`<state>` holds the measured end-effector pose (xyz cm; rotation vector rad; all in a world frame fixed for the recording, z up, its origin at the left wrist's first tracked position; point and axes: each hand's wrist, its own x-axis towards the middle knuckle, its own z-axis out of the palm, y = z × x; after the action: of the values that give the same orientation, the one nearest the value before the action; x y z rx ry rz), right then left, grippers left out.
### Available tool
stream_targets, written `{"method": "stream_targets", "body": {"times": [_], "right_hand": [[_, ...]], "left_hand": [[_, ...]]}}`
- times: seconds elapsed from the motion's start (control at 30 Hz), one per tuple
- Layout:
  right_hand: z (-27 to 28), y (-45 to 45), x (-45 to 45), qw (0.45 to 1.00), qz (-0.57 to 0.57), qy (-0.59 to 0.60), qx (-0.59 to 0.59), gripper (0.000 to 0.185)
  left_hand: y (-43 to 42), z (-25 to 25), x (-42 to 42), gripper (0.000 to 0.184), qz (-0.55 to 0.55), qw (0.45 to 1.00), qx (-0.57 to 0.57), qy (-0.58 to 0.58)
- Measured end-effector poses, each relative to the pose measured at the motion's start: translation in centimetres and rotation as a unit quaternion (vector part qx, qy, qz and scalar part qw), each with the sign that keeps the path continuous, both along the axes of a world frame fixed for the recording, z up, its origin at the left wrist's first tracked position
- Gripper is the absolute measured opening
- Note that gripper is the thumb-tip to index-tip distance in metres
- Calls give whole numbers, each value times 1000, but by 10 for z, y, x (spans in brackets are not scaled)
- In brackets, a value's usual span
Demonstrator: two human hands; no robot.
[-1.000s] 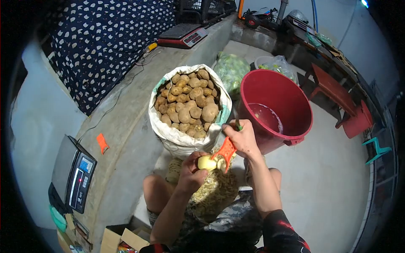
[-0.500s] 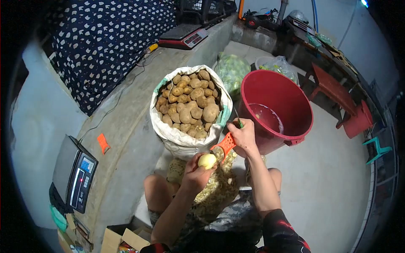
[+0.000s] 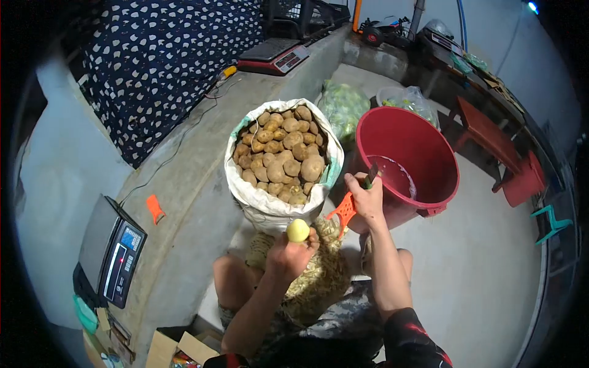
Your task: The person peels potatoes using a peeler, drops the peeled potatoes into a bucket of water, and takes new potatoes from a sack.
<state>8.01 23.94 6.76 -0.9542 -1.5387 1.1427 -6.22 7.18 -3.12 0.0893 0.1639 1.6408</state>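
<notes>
1. Far left, a lit scale sits on the concrete ledge, an orange piece lying near it, an open box lower down.
2. Up behind, there's the patterned cloth, and a red scale rests on the ledge's far end.
3. Now the sack: plenty of brown, unpeeled potatoes near its rim, so a great deal looks left.
4. Here's the left hand, fingers closed around a pale peeled potato, held up just in front of the sack. The side in view looks bare of skin; the underside is hidden, so I can't call it finished.
5. Below, peelings heap up between the legs: a good amount already done, I'd judge.
6. The right hand grips an orange peeler and what looks like a small knife, the peeler apart from the potato.
7. Right beside it, the big red bucket has frothy liquid low inside; how many peeled ones it holds, I can't tell.
8. Behind, a bag of greens; over to the right, a red bench and a green stool on the pale floor.
</notes>
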Motion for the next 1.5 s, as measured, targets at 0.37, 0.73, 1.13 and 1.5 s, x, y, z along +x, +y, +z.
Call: {"method": "stream_targets", "body": {"times": [0.37,0.73,1.13,1.5], "right_hand": [[-10,38,57,989,-136,50,22,40],[-35,74,148,932,-239,264,-63,24],[-16,59,127,940,-244,222,-83,26],[-31,61,139,963,-203,160,-75,34]], "left_hand": [[63,-11,12,33,71,907,-107,402],[235,54,114,42,170,432,6,886],[240,43,106,29,132,399,23,907],[270,49,-88,37,267,392,-267,839]]}}
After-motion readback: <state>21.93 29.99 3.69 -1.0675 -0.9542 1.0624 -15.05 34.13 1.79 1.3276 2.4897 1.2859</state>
